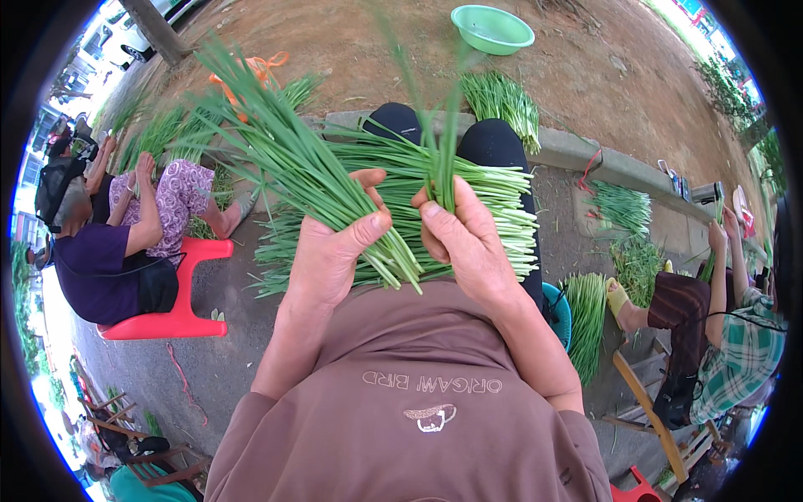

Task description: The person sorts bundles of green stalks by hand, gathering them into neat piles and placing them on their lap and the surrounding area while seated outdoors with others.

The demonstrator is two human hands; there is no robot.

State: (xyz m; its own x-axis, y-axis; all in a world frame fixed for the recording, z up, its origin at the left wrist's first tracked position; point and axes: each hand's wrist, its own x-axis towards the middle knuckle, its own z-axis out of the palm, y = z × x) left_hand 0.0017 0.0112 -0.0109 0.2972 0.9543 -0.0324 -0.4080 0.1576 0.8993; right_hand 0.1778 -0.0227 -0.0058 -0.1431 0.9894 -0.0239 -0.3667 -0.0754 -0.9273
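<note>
My left hand [333, 251] is closed round a thick bunch of garlic chives [305, 163]. Its green leaves fan out to the upper left, and the pale stem ends point down past my thumb. In my right hand [470, 243] a smaller tuft of garlic chives [441, 180] stands upright, pinched between thumb and fingers, its tips blurred. A large heap of garlic chives [502, 197] lies across my lap beneath both hands, with its pale stems toward the right. The two hands are close together but apart.
More chives [502, 105] lie beyond my knees near a green basin [492, 32]. A curb [577, 155] crosses ahead. At left a person [109, 243] sits on a red plastic stool [196, 293]; at right another person [728, 343] holds greens. A teal basket [555, 316] stands by my right thigh.
</note>
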